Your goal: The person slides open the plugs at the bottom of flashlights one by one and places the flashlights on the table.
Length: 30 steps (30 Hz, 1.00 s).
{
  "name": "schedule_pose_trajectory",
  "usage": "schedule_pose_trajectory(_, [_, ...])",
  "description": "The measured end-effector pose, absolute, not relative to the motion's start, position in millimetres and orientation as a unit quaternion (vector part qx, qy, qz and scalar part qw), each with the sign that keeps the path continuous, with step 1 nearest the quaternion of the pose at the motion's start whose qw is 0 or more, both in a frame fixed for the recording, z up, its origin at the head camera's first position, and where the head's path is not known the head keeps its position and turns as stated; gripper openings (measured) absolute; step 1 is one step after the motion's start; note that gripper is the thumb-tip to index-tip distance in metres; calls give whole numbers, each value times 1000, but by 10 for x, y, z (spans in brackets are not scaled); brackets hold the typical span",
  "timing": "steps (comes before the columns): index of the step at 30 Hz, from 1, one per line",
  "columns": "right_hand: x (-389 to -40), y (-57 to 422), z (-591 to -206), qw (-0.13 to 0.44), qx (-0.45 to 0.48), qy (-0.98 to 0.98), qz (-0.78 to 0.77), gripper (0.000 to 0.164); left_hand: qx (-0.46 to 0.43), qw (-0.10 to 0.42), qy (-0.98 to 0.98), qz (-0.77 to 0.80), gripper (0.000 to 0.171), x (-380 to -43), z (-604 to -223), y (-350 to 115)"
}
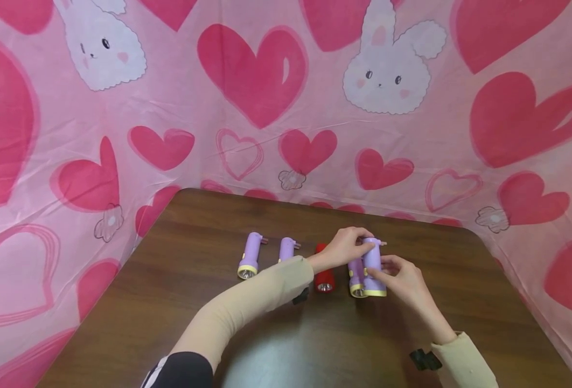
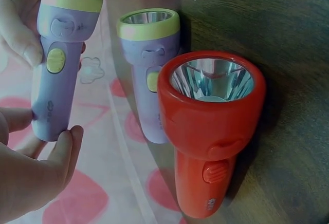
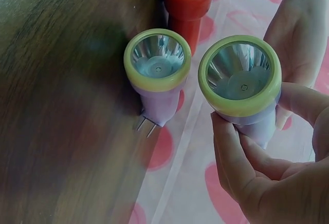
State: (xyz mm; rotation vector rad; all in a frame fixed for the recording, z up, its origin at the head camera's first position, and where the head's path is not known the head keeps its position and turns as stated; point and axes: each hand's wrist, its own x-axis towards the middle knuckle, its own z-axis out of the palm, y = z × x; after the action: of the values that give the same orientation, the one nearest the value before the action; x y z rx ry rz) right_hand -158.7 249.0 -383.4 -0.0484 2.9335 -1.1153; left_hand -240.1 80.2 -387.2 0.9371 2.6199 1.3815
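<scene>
Both hands hold one purple flashlight point(image 1: 373, 267) with a yellow rim, raised a little above the table. My left hand point(image 1: 345, 248) pinches its tail end, where small metal prongs stick out. Nearer the lens end, my right hand point(image 1: 406, 279) grips the body between thumb and fingers. The left wrist view shows the held flashlight's yellow switch point(image 2: 56, 60); its lens point(image 3: 240, 72) faces the camera in the right wrist view. Just left of it lies a second purple flashlight point(image 3: 157, 88), apart from it. A red flashlight point(image 1: 324, 280) lies further left, partly behind my left wrist.
Two more purple flashlights, one at the left point(image 1: 251, 253) and one half covered by my left sleeve point(image 1: 287, 248), lie on the brown wooden table point(image 1: 208, 215). A pink cloth point(image 1: 266, 156) with hearts and rabbits hangs behind the table and along its sides.
</scene>
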Motion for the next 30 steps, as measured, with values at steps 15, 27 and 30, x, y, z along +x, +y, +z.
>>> schedule_pose_trajectory(15, [-1609, 2598, -3858, 6, -5, 936, -351, 53, 304, 24, 849, 432, 27, -2465, -3925, 946])
schedule_pose_trajectory(27, [-1632, 2671, -3900, 12, 11, 935, -354, 53, 301, 28, 852, 427, 29, -2486, -3959, 1040])
schedule_pose_trajectory(30, [-1637, 2692, -3918, 10, 14, 936, -353, 52, 303, 31, 853, 424, 29, -2487, -3962, 1061])
